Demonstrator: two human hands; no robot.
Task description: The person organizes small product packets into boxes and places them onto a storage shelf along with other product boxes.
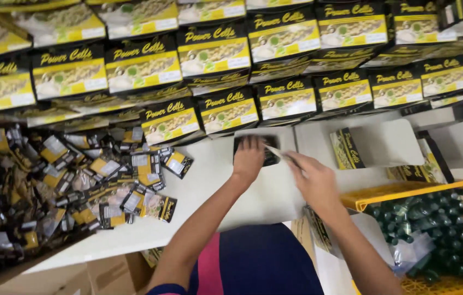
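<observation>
— Where are the two hands?

— Both sit at the centre of the frame over the white table (209,180). The left hand (249,158) lies flat, fingers spread, pressing on a small black packet (267,150). The right hand (314,177) is just to its right, fingers pinched narrow around a thin pale strip (282,155) whose tip touches the packet's right edge.

— What surrounds them?

— A heap of black-and-yellow sachets (78,175) fills the left of the frame. Stacked black-and-yellow cartons (215,54) run across the top. An unfolded carton (373,145) lies right of centre, and a yellow crate (384,194) of dark green bottles (434,229) occupies the lower right.
</observation>
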